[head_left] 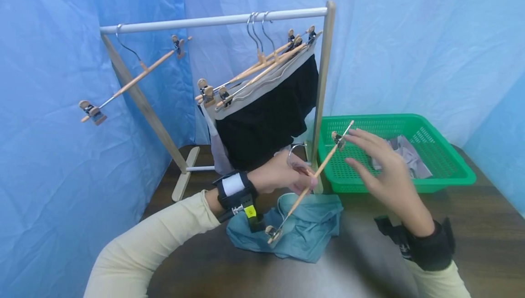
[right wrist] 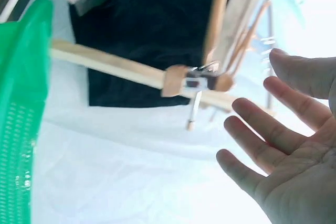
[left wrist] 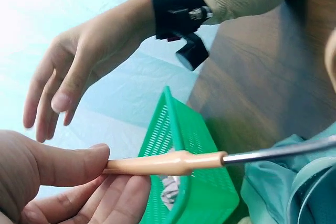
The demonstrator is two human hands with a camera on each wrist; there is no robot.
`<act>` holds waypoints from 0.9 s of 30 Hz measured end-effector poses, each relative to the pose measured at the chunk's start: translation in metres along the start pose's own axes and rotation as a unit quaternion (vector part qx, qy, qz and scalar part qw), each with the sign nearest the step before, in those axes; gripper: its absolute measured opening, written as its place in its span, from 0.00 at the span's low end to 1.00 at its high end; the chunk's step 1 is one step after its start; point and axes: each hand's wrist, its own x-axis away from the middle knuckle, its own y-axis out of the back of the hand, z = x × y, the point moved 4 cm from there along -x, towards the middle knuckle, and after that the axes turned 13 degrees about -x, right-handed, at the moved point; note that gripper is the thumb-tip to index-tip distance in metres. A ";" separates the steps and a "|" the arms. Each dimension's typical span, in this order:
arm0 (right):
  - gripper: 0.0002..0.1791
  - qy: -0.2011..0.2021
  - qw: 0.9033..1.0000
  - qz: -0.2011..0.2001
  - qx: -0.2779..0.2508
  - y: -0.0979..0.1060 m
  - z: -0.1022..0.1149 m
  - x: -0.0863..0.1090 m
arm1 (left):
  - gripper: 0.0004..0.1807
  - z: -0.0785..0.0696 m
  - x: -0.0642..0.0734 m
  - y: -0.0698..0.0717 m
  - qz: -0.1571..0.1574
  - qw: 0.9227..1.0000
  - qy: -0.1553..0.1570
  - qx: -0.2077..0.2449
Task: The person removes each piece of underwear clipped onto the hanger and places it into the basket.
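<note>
A wooden clip hanger slants above the table, its metal hook up and a clip near each end. My left hand pinches its middle bar between thumb and fingers, as the left wrist view also shows with the left thumb on the wood. Close to the hanger's upper clip, my right hand is held with fingers spread and nothing in it. Below the hanger a crumpled teal garment lies on the table, overlapped by the lower clip in the head view.
A rack carries one bare hanger at left and several hangers at right, with black shorts clipped on. Behind my right hand stands a green basket holding a greyish garment. Blue sheeting surrounds the dark wooden table.
</note>
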 end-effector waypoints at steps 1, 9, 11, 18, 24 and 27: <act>0.32 0.009 1.000 0.000 -0.007 0.000 0.005 0.000 | 0.08 -0.001 0.000 0.001 -0.004 1.000 -0.002 0.007; 0.27 0.067 0.995 0.033 -0.060 -0.008 0.039 0.003 | 0.09 -0.006 -0.005 0.009 -0.023 0.999 -0.004 0.038; 0.26 0.078 0.991 0.054 -0.094 -0.014 0.045 0.005 | 0.09 -0.005 -0.006 0.011 -0.034 0.998 0.005 0.043; 0.17 0.090 0.960 0.162 -0.210 -0.041 0.051 0.013 | 0.10 0.000 -0.012 0.016 -0.064 0.997 0.016 0.039; 0.24 0.072 0.939 0.229 -0.248 -0.057 0.055 0.019 | 0.11 -0.002 -0.018 0.021 -0.073 0.996 0.005 0.042; 0.26 0.072 0.934 0.245 -0.251 -0.062 0.057 0.020 | 0.12 -0.003 -0.021 0.022 -0.074 0.996 0.008 0.050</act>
